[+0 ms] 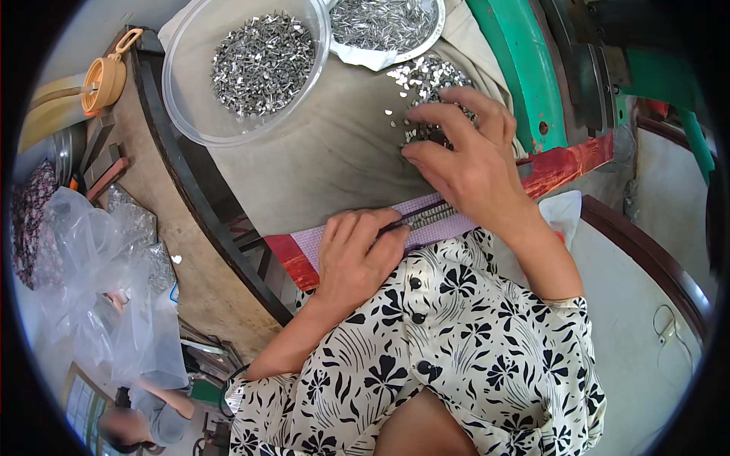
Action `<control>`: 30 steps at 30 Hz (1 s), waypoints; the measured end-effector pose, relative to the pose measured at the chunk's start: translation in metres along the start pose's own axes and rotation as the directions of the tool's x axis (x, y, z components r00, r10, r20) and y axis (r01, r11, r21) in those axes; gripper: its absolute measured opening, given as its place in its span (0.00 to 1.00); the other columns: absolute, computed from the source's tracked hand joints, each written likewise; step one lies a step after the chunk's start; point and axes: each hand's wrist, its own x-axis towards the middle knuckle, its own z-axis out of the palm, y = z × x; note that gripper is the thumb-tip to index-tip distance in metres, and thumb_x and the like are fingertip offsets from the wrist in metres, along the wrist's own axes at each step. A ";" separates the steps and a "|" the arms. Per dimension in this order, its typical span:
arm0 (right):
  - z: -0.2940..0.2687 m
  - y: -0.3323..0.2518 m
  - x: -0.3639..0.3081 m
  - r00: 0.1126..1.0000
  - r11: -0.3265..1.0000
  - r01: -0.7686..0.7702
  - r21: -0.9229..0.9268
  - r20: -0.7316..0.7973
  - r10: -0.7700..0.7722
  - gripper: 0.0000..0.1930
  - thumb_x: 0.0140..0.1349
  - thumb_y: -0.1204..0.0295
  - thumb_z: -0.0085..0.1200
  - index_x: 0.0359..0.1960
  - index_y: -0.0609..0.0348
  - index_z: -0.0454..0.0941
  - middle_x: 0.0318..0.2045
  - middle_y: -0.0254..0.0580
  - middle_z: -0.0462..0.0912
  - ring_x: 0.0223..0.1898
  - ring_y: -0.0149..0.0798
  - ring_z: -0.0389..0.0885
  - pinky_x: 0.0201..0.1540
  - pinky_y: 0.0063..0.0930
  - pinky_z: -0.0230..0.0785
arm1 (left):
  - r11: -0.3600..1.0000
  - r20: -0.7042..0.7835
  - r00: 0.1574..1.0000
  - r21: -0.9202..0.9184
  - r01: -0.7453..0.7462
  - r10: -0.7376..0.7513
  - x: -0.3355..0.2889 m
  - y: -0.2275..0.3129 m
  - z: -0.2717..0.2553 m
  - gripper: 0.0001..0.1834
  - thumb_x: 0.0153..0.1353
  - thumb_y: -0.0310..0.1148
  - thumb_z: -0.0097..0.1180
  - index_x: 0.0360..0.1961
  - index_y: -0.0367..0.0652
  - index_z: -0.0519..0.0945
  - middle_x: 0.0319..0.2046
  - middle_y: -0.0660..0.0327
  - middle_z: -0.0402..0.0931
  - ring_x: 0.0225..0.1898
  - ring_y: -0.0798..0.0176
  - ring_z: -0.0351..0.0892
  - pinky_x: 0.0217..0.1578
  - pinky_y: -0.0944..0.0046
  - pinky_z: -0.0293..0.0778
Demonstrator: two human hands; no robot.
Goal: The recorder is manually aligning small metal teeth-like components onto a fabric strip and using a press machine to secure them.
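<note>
Fingers of my right hand (471, 156) arch over the loose pile of small metal pieces (430, 76), thumb and forefinger well apart; whether any tip touches a piece, I cannot tell. The pile lies on the grey cloth (327, 167), near the white dish (427, 45) of thin pins (380, 24). My left hand (357, 254) has its thumb and fingertips closed on the near end of a dark strip (420, 212), and a row of metal pieces (435, 217) sits along it, over the purple cloth (308, 245).

A few bits lie stray beside the pile, so a careless sweep of my fingertips could scatter more across the cloth. Pieces this small may well come up two at once, or turned the wrong way, if I pinch without looking. My right wrist passes close to the strip's far end; a bump there, or a slack left grip, could tilt it and knock the row loose. Creases in the cloth could hide a dropped piece.
</note>
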 end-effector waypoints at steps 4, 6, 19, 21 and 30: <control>-0.006 0.005 0.014 0.989 0.997 0.077 -0.028 0.127 -0.073 0.04 0.49 0.72 0.64 0.28 0.49 0.83 0.52 0.27 0.79 0.61 0.43 0.69 0.61 0.43 0.56 | 0.997 0.036 0.997 -0.037 0.063 -0.062 -0.001 -0.003 -0.001 0.12 0.45 0.25 0.71 0.33 0.44 0.83 0.40 0.61 0.79 0.39 0.56 0.78 0.39 0.59 0.70; -0.005 0.006 0.019 0.978 0.992 0.124 -0.004 0.166 -0.122 0.04 0.49 0.72 0.64 0.28 0.51 0.82 0.51 0.28 0.78 0.61 0.43 0.69 0.62 0.43 0.56 | 0.992 0.033 0.994 -0.065 0.111 -0.109 -0.001 -0.001 -0.002 0.12 0.46 0.26 0.70 0.34 0.43 0.82 0.41 0.61 0.78 0.40 0.56 0.78 0.40 0.59 0.70; -0.004 0.004 0.018 0.990 0.998 0.024 0.060 0.139 -0.032 0.06 0.49 0.73 0.66 0.30 0.53 0.83 0.51 0.30 0.78 0.60 0.45 0.69 0.61 0.45 0.57 | 0.961 0.035 0.979 -0.183 0.206 -0.203 -0.014 -0.002 -0.005 0.14 0.48 0.24 0.70 0.37 0.38 0.81 0.45 0.56 0.77 0.45 0.52 0.78 0.44 0.56 0.72; -0.001 0.004 0.020 0.991 0.994 -0.007 0.111 0.132 -0.008 0.07 0.48 0.74 0.66 0.30 0.51 0.83 0.51 0.29 0.79 0.60 0.46 0.69 0.61 0.45 0.58 | 0.971 0.029 0.983 -0.155 0.183 -0.180 -0.012 -0.002 -0.004 0.13 0.49 0.24 0.69 0.37 0.39 0.81 0.45 0.57 0.77 0.44 0.52 0.78 0.43 0.57 0.72; -0.004 0.005 0.014 0.991 0.998 0.029 0.050 0.131 -0.035 0.06 0.50 0.72 0.65 0.29 0.54 0.83 0.49 0.31 0.79 0.59 0.46 0.69 0.62 0.45 0.55 | 1.000 0.018 1.000 0.013 0.001 -0.002 -0.004 -0.001 -0.004 0.13 0.45 0.23 0.70 0.35 0.42 0.83 0.42 0.59 0.79 0.38 0.55 0.78 0.35 0.60 0.71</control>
